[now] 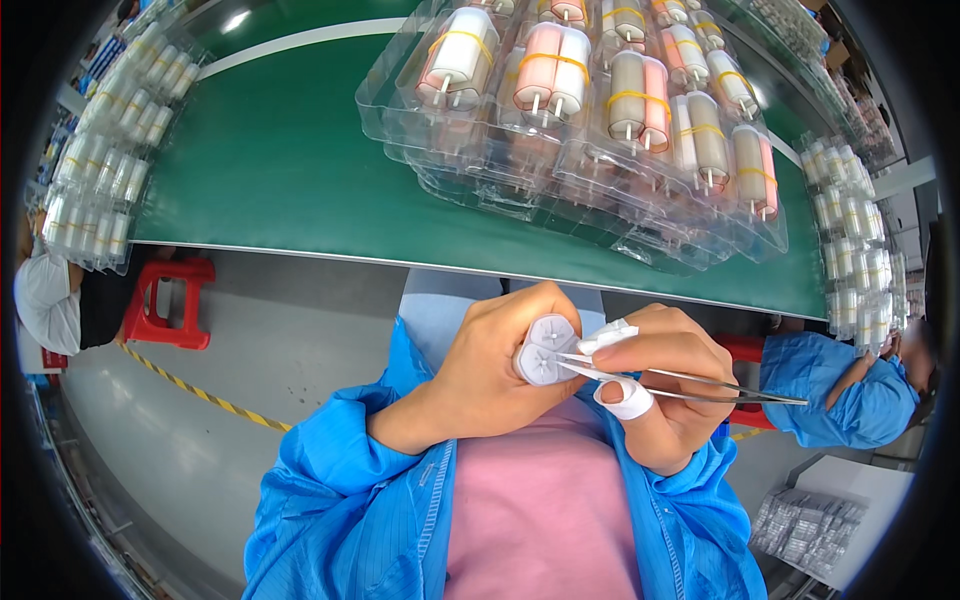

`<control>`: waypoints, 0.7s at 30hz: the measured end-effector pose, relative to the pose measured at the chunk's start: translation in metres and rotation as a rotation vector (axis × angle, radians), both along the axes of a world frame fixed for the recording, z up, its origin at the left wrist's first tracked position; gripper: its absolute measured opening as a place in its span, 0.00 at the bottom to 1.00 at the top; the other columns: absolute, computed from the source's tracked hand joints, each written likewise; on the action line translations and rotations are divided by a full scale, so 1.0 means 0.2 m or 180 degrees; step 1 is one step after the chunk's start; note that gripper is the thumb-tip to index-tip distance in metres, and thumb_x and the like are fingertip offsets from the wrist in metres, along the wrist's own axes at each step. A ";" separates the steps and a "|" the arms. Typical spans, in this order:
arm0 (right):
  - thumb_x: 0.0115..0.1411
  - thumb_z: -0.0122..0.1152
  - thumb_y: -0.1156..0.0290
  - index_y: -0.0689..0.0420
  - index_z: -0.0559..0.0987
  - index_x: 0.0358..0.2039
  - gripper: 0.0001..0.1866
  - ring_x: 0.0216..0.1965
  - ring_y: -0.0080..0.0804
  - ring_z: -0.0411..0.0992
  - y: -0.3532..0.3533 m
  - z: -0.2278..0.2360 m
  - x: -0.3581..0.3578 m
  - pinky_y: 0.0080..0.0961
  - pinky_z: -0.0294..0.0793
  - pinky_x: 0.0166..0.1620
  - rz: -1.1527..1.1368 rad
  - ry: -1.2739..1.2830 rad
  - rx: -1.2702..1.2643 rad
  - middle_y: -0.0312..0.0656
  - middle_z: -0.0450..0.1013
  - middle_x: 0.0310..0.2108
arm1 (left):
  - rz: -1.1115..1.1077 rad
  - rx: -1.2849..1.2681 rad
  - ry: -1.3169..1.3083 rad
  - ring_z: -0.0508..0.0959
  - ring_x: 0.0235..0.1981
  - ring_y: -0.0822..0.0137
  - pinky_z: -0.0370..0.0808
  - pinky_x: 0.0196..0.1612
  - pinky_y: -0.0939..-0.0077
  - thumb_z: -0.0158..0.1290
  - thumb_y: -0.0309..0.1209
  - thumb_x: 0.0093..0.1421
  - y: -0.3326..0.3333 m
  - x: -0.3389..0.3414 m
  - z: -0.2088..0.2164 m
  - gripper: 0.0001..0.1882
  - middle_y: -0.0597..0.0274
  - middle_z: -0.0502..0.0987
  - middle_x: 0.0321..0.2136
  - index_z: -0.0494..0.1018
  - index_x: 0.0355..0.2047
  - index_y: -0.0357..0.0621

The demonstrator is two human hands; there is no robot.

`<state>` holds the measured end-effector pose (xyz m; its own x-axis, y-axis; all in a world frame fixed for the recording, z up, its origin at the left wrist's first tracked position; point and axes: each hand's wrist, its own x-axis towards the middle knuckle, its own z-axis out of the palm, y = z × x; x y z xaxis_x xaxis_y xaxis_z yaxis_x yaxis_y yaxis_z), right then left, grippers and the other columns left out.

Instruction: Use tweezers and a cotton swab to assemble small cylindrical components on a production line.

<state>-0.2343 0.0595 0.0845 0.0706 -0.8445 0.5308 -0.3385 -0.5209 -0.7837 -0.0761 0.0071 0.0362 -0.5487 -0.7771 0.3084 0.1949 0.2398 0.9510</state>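
Observation:
My left hand point(480, 365) is closed around a bundle of pale grey cylinders point(541, 366), their round ends turned up toward me. Each visible end has a small star-shaped mark in its middle. Metal tweezers point(710, 380) are pinched in my right hand point(672, 395), whose thumb and a finger carry white tape wraps. The tweezers' tips reach the end of the lower cylinder; whether they grip anything there I cannot tell. Both hands are close together in front of my chest, nearer to me than the table edge.
Stacked clear plastic trays point(480, 185) on the green table point(270, 170) hold several white, pink and grey cylinders in yellow bands. More filled trays point(100, 190) rise at left and right point(850, 235). Co-workers sit on both sides, near red stools point(180, 305). A white box point(835, 490) stands lower right.

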 end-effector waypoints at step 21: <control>0.42 0.72 0.76 0.59 0.83 0.30 0.12 0.25 0.34 0.75 -0.04 0.01 -0.01 0.24 0.72 0.28 0.0481 -0.0059 0.0031 0.42 0.78 0.27 | -0.0095 -0.0270 -0.0079 0.76 0.23 0.56 0.69 0.25 0.68 0.63 0.22 0.43 0.01 0.01 0.01 0.15 0.57 0.72 0.23 0.68 0.29 0.41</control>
<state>-0.2365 0.0507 0.0858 0.1875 -0.8301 0.5252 -0.2423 -0.5572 -0.7942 -0.0741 0.0088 0.0390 -0.5795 -0.7320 0.3584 0.1796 0.3142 0.9322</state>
